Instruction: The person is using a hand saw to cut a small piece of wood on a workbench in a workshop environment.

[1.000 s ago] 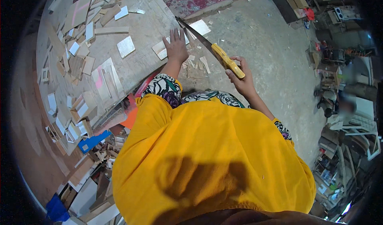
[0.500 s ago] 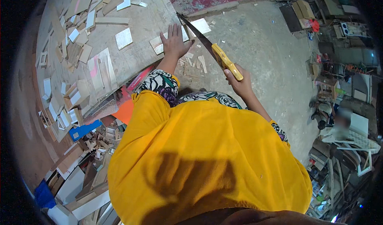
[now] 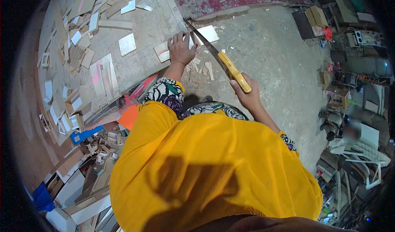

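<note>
My left hand (image 3: 181, 50) lies over a flat wooden piece with a white face (image 3: 162, 52) at the right edge of the worktable (image 3: 154, 24). Its fingers are bent over the piece and press it down; part of the piece is hidden beneath them. My right hand (image 3: 249, 94) is closed round the yellow handle of a hand saw (image 3: 233, 70). The dark blade slants up and to the left, passing just right of my left fingers, its tip by the table's edge. Whether its teeth touch the piece I cannot tell.
Many wood offcuts (image 3: 78, 47) litter the table's left part, with a white square block (image 3: 127, 44) nearer me. On the concrete floor (image 3: 271, 55) lie a white panel (image 3: 207, 33) and scraps. Scrap wood (image 3: 78, 191) heaps up at lower left. A person (image 3: 337, 127) is at far right among clutter.
My left hand's spread fingers have drawn in and bent over the wooden piece. The right hand and saw have moved slightly down in the picture, as the view has shifted a little.
</note>
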`<state>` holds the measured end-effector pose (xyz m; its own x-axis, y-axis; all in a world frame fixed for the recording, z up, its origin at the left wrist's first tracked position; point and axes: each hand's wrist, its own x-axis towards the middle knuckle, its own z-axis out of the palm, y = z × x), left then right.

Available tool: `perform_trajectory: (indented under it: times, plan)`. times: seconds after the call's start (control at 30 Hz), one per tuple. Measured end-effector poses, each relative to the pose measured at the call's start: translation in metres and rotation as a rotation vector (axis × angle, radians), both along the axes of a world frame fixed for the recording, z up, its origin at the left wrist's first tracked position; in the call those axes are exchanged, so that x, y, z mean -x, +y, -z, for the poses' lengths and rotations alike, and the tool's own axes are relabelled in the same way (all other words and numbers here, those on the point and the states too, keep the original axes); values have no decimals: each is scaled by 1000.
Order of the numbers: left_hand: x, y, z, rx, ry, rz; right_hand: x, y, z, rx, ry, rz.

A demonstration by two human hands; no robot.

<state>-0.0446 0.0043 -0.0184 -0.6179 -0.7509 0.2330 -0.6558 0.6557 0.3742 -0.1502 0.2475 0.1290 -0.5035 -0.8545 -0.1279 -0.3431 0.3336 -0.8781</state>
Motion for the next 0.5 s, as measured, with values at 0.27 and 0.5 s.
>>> perform_trajectory:
  times: [0.27, 0.5]
  plan:
    - [0, 4, -4, 21, -21, 0, 7, -17, -11, -2, -222, 89]
    - [1, 3, -2, 71, -19, -58, 0, 1, 26, 66, 60, -90]
